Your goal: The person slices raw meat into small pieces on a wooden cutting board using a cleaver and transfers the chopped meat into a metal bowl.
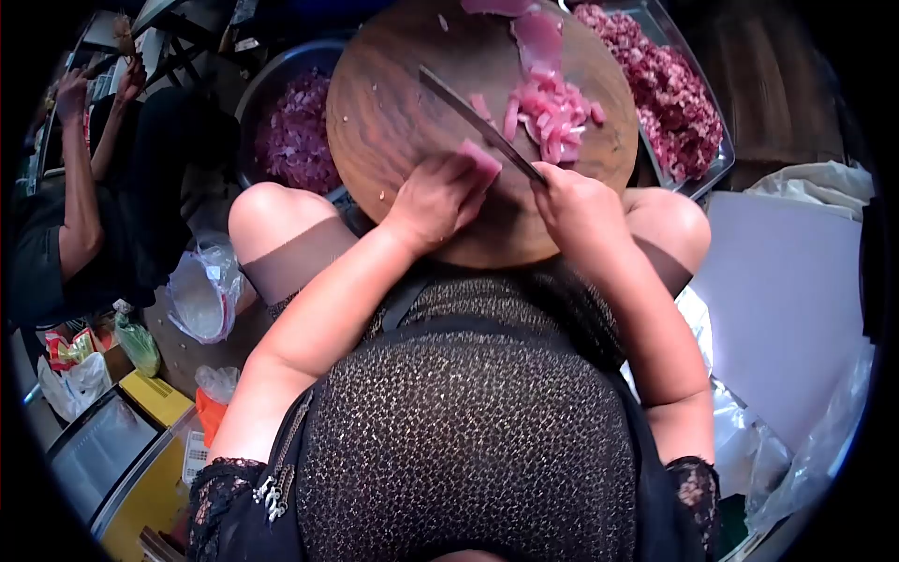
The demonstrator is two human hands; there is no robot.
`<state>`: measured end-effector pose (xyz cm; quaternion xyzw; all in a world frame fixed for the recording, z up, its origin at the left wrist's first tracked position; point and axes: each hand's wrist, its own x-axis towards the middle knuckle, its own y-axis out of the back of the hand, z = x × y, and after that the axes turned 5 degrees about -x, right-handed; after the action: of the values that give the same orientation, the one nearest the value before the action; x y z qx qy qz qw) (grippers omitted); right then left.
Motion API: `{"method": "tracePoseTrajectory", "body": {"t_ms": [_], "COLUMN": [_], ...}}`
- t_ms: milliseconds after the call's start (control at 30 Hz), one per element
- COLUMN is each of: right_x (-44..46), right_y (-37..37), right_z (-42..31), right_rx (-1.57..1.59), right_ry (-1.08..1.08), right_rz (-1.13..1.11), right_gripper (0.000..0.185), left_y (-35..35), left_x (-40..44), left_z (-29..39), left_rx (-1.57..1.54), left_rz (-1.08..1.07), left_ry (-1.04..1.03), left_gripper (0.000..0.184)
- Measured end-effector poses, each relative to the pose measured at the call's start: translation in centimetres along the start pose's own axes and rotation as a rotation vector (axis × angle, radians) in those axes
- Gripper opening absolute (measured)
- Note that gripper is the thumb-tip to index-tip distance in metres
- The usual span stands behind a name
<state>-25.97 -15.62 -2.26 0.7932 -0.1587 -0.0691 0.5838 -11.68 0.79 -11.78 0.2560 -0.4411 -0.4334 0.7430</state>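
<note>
On the round wooden board (375, 103), my left hand (435, 201) has its fingers curled over a pink piece of meat (482, 164), pressing it against the wood. My right hand (571, 201) is wrapped round the handle of a knife (473, 117), whose long blade points up and left across the board, just right of that piece. Cut meat strips (554, 117) lie in a pile beyond the blade. A larger flat slice (538, 42) lies at the board's far edge. The knife's handle is mostly hidden in my right hand.
A metal bowl of cut meat (298, 131) stands left of the board. At the right is a metal tray (726, 155) with minced meat (670, 94). Another person (84, 206) is at the far left. Plastic bags (201, 290) and a grey panel (791, 300) lie at the sides.
</note>
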Motion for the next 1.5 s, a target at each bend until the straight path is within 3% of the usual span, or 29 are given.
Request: {"method": "tracePoseTrajectory", "body": {"t_ms": [100,333,367,467,567,633,733,967,1067,1133,1300,1433,1500], "right_x": [-2.8,-1.0,-0.2,1.2,0.0,-2.2,-4.1,-0.6,0.9,0.3,-3.9,-4.1,-3.3], "right_y": [1.7,0.2,-0.7,-3.4,-1.1,0.6,1.7,-1.0,-3.4,-1.9,1.2,2.3,2.1], "right_z": [-0.4,-1.9,-1.8,-0.8,-0.6,-1.0,-0.5,-1.8,-1.3,-1.3,-1.2,-2.0,-2.0], "right_rx": [-0.042,-0.131,-0.131,0.044,0.028,0.003,-0.087,-0.147,0.042,0.051,0.011,-0.122,-0.114], "right_ry": [0.017,-0.053,-0.051,-0.042,-0.046,-0.035,0.027,-0.026,-0.003,-0.017,0.011,-0.077,-0.03], "right_rz": [-0.104,-0.357,-0.354,-0.049,-0.04,-0.092,-0.174,-0.415,-0.039,-0.025,-0.13,-0.383,-0.373], "right_gripper": [0.013,0.009,0.009,0.017,0.019,0.018,0.015,0.018,0.018,0.019,0.02,0.018,0.015], "left_y": [-0.6,-0.3,-0.3,-0.1,0.6,0.5,-0.4,0.4,0.5,1.2,0.4,0.5,1.0], "left_x": [-0.1,0.2,0.2,0.4,-0.1,-1.2,-0.9,-0.8,-1.0,-1.1,-2.3,-1.8,-1.5], "left_z": [-0.2,-0.2,-0.2,-0.2,0.3,0.5,0.1,0.0,-0.2,0.4,0.6,0.5,0.4], "left_rx": [-0.041,-0.062,-0.059,-0.09,-0.026,-0.002,-0.037,-0.091,-0.081,-0.062,-0.023,-0.063,-0.051], "left_rz": [-0.017,0.068,0.069,0.08,0.091,0.012,0.084,0.046,0.071,0.092,0.005,0.063,0.06], "left_ry": [0.085,-0.008,-0.01,-0.017,-0.011,0.008,0.041,0.025,-0.035,-0.034,0.064,-0.007,-0.036], "left_gripper": [0.035,0.034,0.034,0.034,0.033,0.031,0.03,0.035,0.036,0.036,0.036,0.037,0.036]}}
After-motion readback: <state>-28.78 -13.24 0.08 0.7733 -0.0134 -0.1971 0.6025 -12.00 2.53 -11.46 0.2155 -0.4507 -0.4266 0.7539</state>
